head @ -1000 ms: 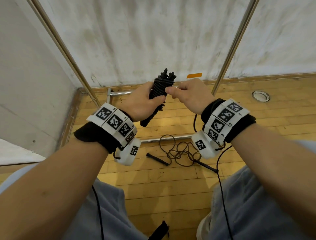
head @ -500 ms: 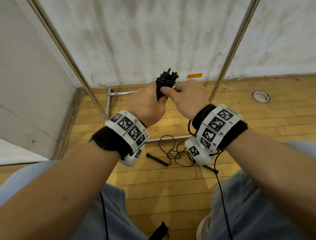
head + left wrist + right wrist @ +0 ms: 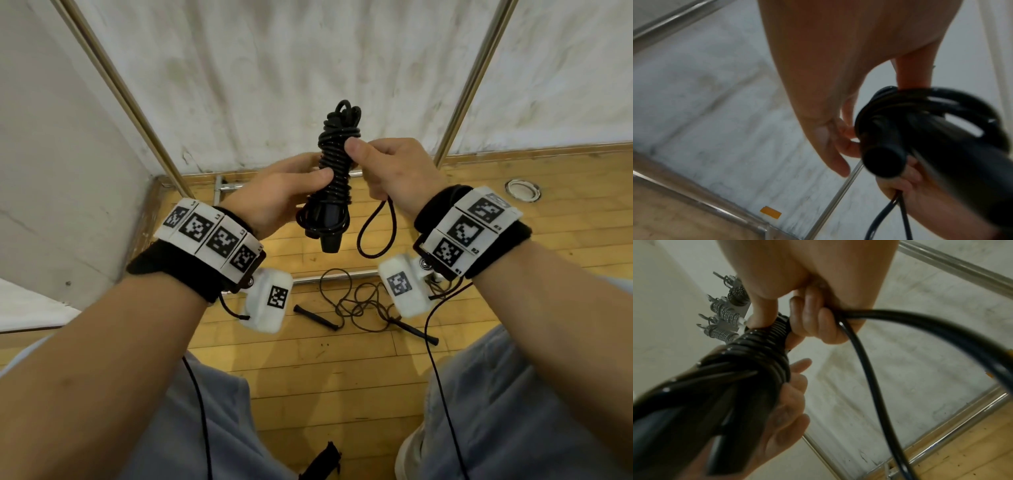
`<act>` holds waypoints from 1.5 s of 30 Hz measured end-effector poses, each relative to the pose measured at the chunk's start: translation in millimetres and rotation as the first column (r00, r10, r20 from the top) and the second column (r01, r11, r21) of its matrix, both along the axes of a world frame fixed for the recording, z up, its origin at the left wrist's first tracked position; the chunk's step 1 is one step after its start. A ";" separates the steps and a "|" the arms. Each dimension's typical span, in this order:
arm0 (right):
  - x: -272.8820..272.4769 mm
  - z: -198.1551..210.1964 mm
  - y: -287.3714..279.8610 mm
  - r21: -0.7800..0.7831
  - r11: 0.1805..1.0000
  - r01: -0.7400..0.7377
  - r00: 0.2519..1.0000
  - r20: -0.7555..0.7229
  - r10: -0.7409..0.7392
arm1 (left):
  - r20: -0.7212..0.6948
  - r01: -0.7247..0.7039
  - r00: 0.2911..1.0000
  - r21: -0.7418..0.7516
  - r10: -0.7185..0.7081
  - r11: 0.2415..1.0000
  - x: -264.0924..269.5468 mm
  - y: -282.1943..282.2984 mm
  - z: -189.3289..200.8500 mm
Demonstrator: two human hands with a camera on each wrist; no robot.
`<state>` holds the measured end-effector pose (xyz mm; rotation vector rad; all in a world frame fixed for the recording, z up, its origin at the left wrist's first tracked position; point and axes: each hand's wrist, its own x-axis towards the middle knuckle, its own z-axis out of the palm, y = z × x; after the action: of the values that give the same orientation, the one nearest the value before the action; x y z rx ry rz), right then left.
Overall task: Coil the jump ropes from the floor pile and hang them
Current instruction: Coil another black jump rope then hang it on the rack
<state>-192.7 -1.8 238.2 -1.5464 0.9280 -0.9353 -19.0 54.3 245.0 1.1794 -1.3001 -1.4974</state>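
Head | left hand, right hand fingers grasping coiled jump rope | wall close behind

black coiled rope, yellow-brown wooden floor, white checker-marked wristbands

Black wristbands bearing white checkered marker tiles; grey trousers.

We see the left hand's fingers hidden behind the coiled jump rope; both wrist views are blurred.
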 end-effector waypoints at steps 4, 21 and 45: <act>-0.9 0.1 2.6 0.015 0.998 -0.053 0.998 -0.018 0.053 | -0.119 0.078 0.990 0.047 -0.072 0.996 -5.1 2.2 -2.2; 7.2 -9.9 4.3 -0.230 0.971 -0.060 0.873 -0.484 -0.061 | 0.420 -0.292 0.827 -0.247 0.373 0.924 -9.8 -4.7 -22.9; 0.6 -11.0 -5.5 -0.043 0.997 -0.057 0.988 -0.149 0.050 | 0.092 -0.011 0.996 -0.046 0.016 0.999 4.3 -4.7 -1.3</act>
<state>-192.1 -7.3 227.2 -1.6905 0.9699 -0.8177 -14.7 49.6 243.7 1.2383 -1.3781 -1.4104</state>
